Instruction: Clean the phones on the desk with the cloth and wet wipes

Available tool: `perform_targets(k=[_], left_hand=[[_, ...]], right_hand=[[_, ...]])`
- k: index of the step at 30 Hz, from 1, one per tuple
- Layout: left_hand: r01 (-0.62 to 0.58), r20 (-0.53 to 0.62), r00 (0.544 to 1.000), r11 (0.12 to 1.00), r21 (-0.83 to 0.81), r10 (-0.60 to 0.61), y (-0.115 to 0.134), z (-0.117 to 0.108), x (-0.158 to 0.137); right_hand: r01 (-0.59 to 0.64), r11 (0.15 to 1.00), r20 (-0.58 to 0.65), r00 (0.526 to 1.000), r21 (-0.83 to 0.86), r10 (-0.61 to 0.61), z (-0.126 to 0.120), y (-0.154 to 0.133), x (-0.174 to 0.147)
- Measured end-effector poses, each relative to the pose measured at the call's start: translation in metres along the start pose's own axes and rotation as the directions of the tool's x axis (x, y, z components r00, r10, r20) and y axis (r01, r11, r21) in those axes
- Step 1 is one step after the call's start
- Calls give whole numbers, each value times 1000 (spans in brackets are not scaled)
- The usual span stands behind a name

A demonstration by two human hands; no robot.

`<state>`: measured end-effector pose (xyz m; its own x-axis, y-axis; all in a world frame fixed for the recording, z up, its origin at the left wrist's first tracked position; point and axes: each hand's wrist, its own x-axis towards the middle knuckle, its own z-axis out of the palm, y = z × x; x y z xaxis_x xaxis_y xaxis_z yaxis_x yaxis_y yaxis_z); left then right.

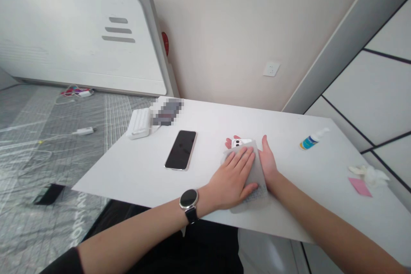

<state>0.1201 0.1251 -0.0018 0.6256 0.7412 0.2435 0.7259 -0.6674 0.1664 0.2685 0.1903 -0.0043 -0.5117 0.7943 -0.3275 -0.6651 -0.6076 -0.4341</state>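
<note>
My left hand (236, 175) lies flat, fingers stretched out, on a thin greyish sheet (256, 171) with a speckled lower part; its material is unclear. Under the sheet is a white phone (241, 142), and only its upper end with round camera lenses shows. My right hand (269, 160) supports this phone from beneath, thumb raised at the right side and fingertips showing past the far left corner. Its palm is mostly hidden. Left of both hands, a second phone (181, 150) rests on the table with its dark screen up.
On the white table (135, 175) are a white power-bank-like block (139, 123), a blurred-out dark item (167, 112), a small pump bottle (312, 140), a pink paper (360, 187) and crumpled white material (374, 177). A charger (85, 131) lies on the plastic-covered bed.
</note>
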Motion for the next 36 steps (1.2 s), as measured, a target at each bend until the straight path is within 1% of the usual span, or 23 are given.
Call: perform_targets(k=[1, 3, 7, 10, 12, 14, 17, 19, 21, 22, 24, 28, 31, 34, 36], left_hand=[[3, 4, 1000, 1000, 3, -3, -4, -2, -3], [34, -1, 999, 999, 12, -34, -13, -3, 3], [139, -43, 990, 990, 30, -138, -26, 3, 43], [184, -67, 981, 982, 33, -181, -24, 9, 70], [183, -75, 981, 983, 32, -180, -18, 11, 74], [158, -75, 985, 987, 32, -155, -10, 11, 63], [63, -48, 997, 998, 26, -62, -1, 7, 31], [10, -23, 1000, 1000, 18, -9, 0, 3, 10], [5, -13, 1000, 1000, 11, -5, -3, 1, 0], [14, -13, 1000, 1000, 10, -14, -6, 0, 0], [47, -23, 999, 999, 9, -46, -13, 1, 10], [149, -56, 987, 989, 11, -148, -28, 5, 49], [241, -69, 969, 971, 12, -239, -39, 8, 75], [304, -64, 951, 953, 20, -302, -44, 8, 86], [305, -59, 951, 952, 35, -303, -44, 5, 82]], right_hand=[[-4, 1000, 2, 1000, -1, 4, 1, 1, 0], [4, 1000, -1, 1000, -1, -4, 4, 2, 0], [50, 999, -33, 998, -1, -50, 5, 1, 1], [78, 997, -61, 995, 1, -78, 1, -3, 2], [89, 996, -75, 993, 6, -88, -2, -5, 2], [82, 997, -77, 994, 9, -81, -4, -5, 1], [31, 1000, -47, 998, 5, -30, -2, -3, -1], [-12, 1000, -20, 1000, 0, 12, 1, 0, -3], [-34, 999, -3, 999, -5, 34, 3, 1, -4], [-34, 999, -1, 999, -8, 34, 5, 2, -5], [-16, 1000, -7, 1000, -13, 16, 6, 1, -5], [45, 999, -32, 998, -26, -46, 7, 0, -1], [71, 997, -22, 997, -39, -72, 9, 1, 1], [85, 995, -14, 996, -47, -86, 9, 3, 2], [84, 995, -18, 996, -47, -85, 8, 3, 1]])
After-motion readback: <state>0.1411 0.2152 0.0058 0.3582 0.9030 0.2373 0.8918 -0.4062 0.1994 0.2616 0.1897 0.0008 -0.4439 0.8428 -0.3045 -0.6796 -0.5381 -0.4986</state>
